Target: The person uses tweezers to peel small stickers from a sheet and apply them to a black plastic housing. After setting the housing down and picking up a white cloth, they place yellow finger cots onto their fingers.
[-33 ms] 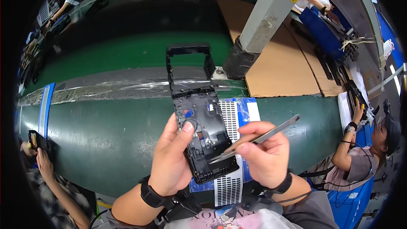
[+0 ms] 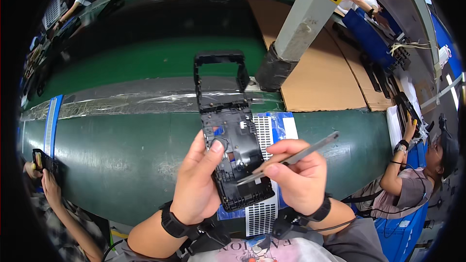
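My left hand [image 2: 196, 184] grips a black plastic phone frame [image 2: 228, 131] by its lower left side, thumb resting on its inner face. The frame stands upright and tilted, its open rectangular top pointing away from me. My right hand [image 2: 298, 179] pinches a pair of metal tweezers [image 2: 291, 157], whose tips touch the lower inner part of the frame. Both wrists wear black straps.
A dark green conveyor belt [image 2: 121, 140] runs across in front of me, with a blue and white perforated sheet [image 2: 272, 131] under the frame. A grey pillar [image 2: 301, 24] and brown cardboard [image 2: 325, 77] lie beyond. Another person sits at the right [image 2: 412, 174], and a hand holding a dark part is at the left [image 2: 43, 174].
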The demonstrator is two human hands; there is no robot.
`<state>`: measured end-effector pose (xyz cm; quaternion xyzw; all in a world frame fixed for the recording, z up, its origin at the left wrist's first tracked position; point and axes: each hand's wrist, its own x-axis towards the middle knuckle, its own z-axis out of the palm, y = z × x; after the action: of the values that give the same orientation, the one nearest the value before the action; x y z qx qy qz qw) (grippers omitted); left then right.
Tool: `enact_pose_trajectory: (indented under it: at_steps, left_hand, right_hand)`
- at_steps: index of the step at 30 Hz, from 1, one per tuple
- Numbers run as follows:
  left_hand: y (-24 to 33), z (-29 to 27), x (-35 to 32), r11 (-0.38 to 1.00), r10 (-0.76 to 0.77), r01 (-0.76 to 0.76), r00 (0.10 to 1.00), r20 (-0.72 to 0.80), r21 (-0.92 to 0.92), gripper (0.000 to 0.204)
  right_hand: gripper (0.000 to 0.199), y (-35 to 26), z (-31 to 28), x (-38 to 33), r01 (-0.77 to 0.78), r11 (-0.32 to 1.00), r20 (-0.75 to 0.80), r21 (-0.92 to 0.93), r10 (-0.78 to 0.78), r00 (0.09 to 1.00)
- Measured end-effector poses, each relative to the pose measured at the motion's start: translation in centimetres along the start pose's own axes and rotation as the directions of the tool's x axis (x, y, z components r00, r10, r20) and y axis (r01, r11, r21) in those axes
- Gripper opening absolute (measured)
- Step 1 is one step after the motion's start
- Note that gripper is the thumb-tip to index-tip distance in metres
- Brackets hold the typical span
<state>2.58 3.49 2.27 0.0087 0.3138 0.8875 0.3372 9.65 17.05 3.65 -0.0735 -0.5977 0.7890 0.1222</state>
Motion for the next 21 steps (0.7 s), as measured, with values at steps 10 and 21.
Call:
enact_pose_trajectory:
  at_steps: [10, 21]
  left_hand:
    - [-0.3, -0.6, 0.2, 1.0, -0.025, 0.026, 0.999, 0.028, -0.008, 0.035]
    - [-0.4, -0.4, 0.2, 1.0, -0.005, 0.004, 1.0, 0.03, 0.014, 0.036]
  right_hand:
    - [0.022, 1.7, -0.1, 0.5, -0.012, 0.986, -0.071, 0.164, 0.024, 0.997]
    - [0.022, 1.9, -0.1, 0.5, -0.004, 0.996, -0.085, 0.093, 0.012, 0.996]
